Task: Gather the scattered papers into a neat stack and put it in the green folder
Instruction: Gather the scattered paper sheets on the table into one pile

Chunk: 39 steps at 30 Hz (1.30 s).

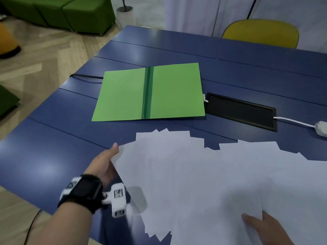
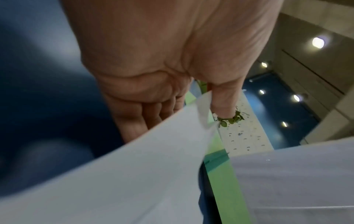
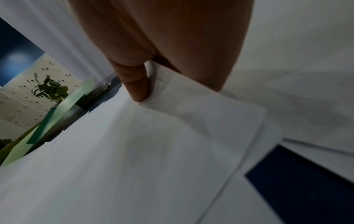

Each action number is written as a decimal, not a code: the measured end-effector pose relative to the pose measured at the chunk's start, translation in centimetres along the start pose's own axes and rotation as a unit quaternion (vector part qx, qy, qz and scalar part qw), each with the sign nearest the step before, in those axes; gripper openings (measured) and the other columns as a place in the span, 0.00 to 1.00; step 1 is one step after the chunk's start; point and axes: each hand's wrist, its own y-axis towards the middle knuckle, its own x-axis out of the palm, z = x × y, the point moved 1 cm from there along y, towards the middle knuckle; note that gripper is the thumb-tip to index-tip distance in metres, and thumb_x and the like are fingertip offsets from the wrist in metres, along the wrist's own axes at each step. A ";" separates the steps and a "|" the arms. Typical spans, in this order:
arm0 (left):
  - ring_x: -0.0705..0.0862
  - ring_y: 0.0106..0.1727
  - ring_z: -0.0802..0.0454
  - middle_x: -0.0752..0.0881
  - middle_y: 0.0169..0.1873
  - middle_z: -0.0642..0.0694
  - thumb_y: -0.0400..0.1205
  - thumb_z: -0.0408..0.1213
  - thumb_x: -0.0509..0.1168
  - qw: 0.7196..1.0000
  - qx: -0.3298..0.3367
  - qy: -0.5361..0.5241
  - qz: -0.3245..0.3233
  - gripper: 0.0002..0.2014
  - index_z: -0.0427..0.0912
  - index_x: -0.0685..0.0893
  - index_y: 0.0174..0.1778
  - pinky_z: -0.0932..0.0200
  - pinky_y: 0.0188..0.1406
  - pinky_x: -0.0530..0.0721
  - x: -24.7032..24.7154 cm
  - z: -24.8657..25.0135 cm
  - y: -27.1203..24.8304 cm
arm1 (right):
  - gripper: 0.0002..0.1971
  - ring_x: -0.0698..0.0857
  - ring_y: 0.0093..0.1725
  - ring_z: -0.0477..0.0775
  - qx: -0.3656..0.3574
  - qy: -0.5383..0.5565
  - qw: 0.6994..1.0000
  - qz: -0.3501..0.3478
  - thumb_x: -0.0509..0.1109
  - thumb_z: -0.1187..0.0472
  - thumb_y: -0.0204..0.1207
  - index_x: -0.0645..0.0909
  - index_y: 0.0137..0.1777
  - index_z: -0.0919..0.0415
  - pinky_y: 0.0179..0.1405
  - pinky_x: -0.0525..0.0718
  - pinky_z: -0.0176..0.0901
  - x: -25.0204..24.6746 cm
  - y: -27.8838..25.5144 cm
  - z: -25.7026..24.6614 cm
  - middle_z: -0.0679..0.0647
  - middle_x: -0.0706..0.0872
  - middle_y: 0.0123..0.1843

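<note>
The papers (image 1: 203, 174) lie fanned in a loose overlapping spread across the near part of the blue bench (image 1: 53, 147), short of the green folder (image 1: 148, 92), which lies open and flat further back. The left hand (image 1: 106, 161) stands edge-on against the spread's left side, fingers straight and slipping under a lifted sheet; the right hand (image 1: 265, 230) has its thumb on top of the sheets near the lower right, and whether its fingers curl under an edge I cannot tell. The risk, as I judge it, is that a sideways sweep on this smooth, glossy top sends single sheets skating: some already overhang the near edge and could slide to the floor, and thin corners may fold or catch in the grooves between the panels. A black recessed cable tray (image 1: 240, 110) with a white cable (image 1: 293, 122) sits just right of the folder and could snag a stray sheet. Beyond the bench stand a yellow chair (image 1: 261, 32), green sofas (image 1: 70, 13) and pale wood flooring.
</note>
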 end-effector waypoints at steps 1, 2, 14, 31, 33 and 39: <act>0.90 0.50 0.38 0.91 0.52 0.37 0.82 0.53 0.67 0.998 -0.020 -0.054 -0.023 0.20 0.39 0.87 0.58 0.41 0.52 0.86 0.2 -1.4 -1.2 | 0.09 0.79 0.54 0.59 -0.003 0.002 1.000 -0.003 0.78 0.66 0.76 0.82 0.53 0.62 0.61 0.72 0.48 0.0 0.0 0.0 0.62 0.84 0.53; 0.90 0.53 0.38 0.91 0.56 0.36 0.81 0.53 0.67 0.997 -0.018 -0.065 -0.029 0.23 0.37 0.86 0.63 0.43 0.51 0.87 0.7 -2.7 -2.4 | 0.09 0.79 0.54 0.58 -0.007 0.003 1.000 -0.005 0.78 0.67 0.76 0.82 0.53 0.62 0.61 0.71 0.48 0.0 -0.2 0.0 0.61 0.84 0.53; 0.90 0.47 0.42 0.92 0.47 0.44 0.81 0.39 0.69 0.986 0.083 0.088 0.111 0.08 0.44 0.88 0.54 0.46 0.51 0.87 5.3 -8.2 -6.5 | 0.09 0.86 0.44 0.53 -0.063 0.054 0.996 -0.009 0.75 0.70 0.77 0.86 0.38 0.56 0.55 0.77 0.48 0.2 -0.5 0.9 0.61 0.91 0.46; 0.86 0.25 0.65 0.88 0.24 0.55 0.60 0.56 0.83 0.965 0.251 0.074 0.008 0.24 0.39 0.87 0.36 0.70 0.29 0.85 5.3 5.5 -11.4 | 0.05 0.91 0.49 0.58 -0.073 0.149 0.986 -0.030 0.72 0.69 0.79 0.88 0.48 0.60 0.45 0.86 0.47 0.5 0.6 2.7 0.56 0.94 0.47; 0.87 0.28 0.58 0.88 0.23 0.55 0.78 0.36 0.73 0.963 0.244 0.115 -0.005 0.07 0.37 0.84 0.43 0.64 0.25 0.84 7.2 3.1 -11.7 | 0.07 0.92 0.49 0.59 -0.069 0.147 0.986 -0.034 0.71 0.70 0.79 0.89 0.52 0.61 0.46 0.88 0.49 0.4 0.8 2.8 0.56 0.95 0.47; 0.89 0.39 0.42 0.92 0.39 0.41 0.68 0.34 0.69 0.939 0.130 0.319 0.000 0.10 0.38 0.88 0.44 0.51 0.39 0.86 9.3 -6.4 -7.5 | 0.08 0.92 0.54 0.56 -0.054 0.183 0.980 -0.052 0.71 0.66 0.82 0.88 0.56 0.55 0.58 0.88 0.53 0.3 0.7 2.8 0.51 0.95 0.53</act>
